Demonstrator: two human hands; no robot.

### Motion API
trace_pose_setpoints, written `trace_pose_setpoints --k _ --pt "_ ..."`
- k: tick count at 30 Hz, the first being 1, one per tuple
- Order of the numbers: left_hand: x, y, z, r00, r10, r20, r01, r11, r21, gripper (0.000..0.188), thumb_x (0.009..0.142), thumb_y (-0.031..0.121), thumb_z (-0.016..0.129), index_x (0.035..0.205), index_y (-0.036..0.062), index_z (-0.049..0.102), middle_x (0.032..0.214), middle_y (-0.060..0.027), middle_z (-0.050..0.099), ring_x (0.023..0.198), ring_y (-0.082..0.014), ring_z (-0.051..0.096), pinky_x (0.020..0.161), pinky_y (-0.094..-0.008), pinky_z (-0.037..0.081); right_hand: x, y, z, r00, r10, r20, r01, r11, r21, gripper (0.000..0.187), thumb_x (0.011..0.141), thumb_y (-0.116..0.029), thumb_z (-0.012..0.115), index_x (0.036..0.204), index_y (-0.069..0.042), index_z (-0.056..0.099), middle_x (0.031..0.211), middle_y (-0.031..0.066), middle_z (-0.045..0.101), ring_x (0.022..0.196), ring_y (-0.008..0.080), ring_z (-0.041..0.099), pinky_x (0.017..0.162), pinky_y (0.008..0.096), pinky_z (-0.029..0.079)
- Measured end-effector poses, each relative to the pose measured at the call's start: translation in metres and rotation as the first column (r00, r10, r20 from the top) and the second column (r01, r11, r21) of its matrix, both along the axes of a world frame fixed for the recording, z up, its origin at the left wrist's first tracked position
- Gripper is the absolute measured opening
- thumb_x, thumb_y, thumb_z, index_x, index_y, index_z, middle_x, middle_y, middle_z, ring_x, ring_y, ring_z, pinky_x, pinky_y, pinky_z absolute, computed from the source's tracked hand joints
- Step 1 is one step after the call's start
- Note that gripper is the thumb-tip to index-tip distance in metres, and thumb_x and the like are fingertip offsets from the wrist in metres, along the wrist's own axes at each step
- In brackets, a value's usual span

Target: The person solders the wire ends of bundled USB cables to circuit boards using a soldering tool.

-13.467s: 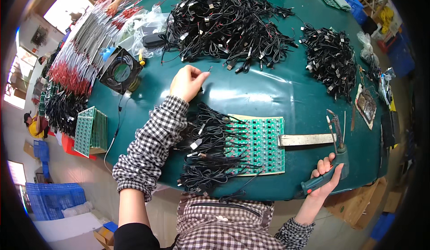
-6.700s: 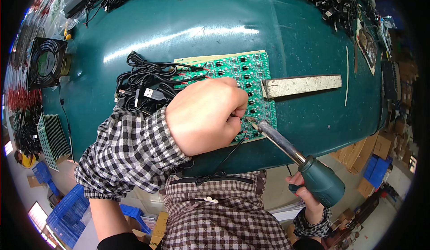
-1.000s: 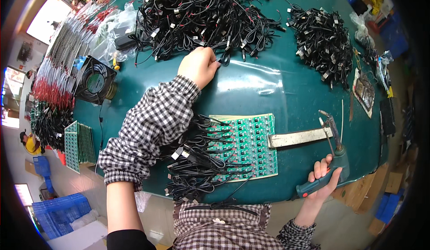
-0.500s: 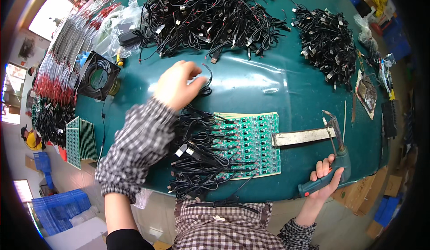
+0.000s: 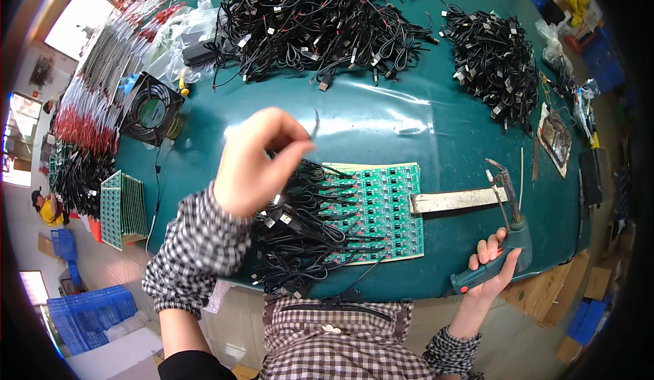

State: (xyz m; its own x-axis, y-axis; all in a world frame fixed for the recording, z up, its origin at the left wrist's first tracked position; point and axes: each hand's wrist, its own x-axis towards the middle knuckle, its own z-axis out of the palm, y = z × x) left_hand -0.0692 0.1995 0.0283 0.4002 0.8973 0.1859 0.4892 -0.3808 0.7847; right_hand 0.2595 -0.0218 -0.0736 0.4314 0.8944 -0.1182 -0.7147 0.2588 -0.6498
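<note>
Fingers (image 5: 289,129) of the left hand (image 5: 252,162), blurred, close with the thumb on a thin dark cable (image 5: 315,122), its tip poking up over the glossy green table (image 5: 470,162). Right-hand (image 5: 492,276) fingers wrap the handle of a dark green soldering gun (image 5: 520,238), its metal tip and slim side tube pointing up and away from the person. Flat and green, the circuit board (image 5: 395,209) lies before the person, between the hands, its grid of small black and silvery parts running in columns, with a pale yellowish backing (image 5: 337,166) showing along the top edge. Looped black wires (image 5: 300,230) crowd its left side, thin ends reaching onto it with flecks of red, plugs glinting among the coils. One end of a scuffed, whitish bar (image 5: 456,201) meets its right edge. Farther off rises a tangled pile (image 5: 320,32), a smaller heap (image 5: 494,73) to its right; a square-framed black fan (image 5: 151,111) stands at left. Checked, gathered fabric forms the left sleeve (image 5: 201,240)
</note>
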Motion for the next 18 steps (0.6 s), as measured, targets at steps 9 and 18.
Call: trace_pose_setpoints --k 9,18 --pt "0.04 -0.091 0.024 0.975 -0.208 0.079 0.222 0.94 -0.258 0.019 0.079 0.0 0.074 0.094 -0.0007 0.063 0.087 -0.0074 0.063 0.07 -0.0127 0.066 0.06 -0.024 0.054 -0.078 0.032 0.076 0.881 0.146 0.45 -0.143 0.989 -0.041 0.047 0.085 -0.01 0.072 0.124 0.0 0.049 0.101 0.0079 0.06 0.09 0.0206 0.066 0.084 0.0387 0.056" --pt "0.06 -0.113 0.016 0.946 -0.284 -0.156 0.263 0.954 -0.143 0.013 0.08 0.003 0.071 0.089 0.0027 0.062 0.078 -0.0074 0.055 0.062 -0.018 0.06 0.055 -0.0313 0.049 -0.109 0.041 0.077 0.621 0.202 0.758 -0.047 0.974 -0.221 0.027 0.082 0.003 0.072 0.106 0.0 0.061 0.093 0.0074 0.064 0.084 0.0146 0.065 0.072 0.0281 0.054"
